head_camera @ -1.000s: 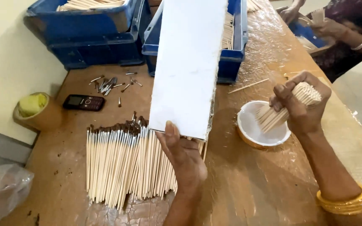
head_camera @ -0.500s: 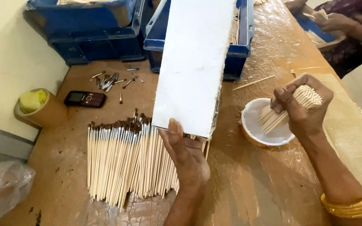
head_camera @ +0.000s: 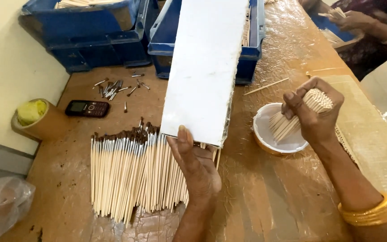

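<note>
- Board [head_camera: 207, 67]: a long, flat white slab, tilted up from the table; its near edge sits in the left hand [head_camera: 195, 166], thumb on top and fingers underneath, closed on it.
- Bundle [head_camera: 298, 115]: thin pale sticks bunched in the right hand [head_camera: 312, 114], fingers wrapped tightly around them; the lower ends dip into a round white bowl [head_camera: 265, 134].
- Sticks [head_camera: 131, 177]: a flat row of slim wooden sticks with dark tips, lying under and just left of the board's near edge.
- Table [head_camera: 265, 201]: brown, covered in shiny wrinkled plastic film; it carries blue crates [head_camera: 95, 33], a black phone [head_camera: 87, 108], scattered small metal bits [head_camera: 113, 87] and a tape roll [head_camera: 39, 118] near a pale wall.
- Another person's hand [head_camera: 352, 20] works with sticks at the far right.
</note>
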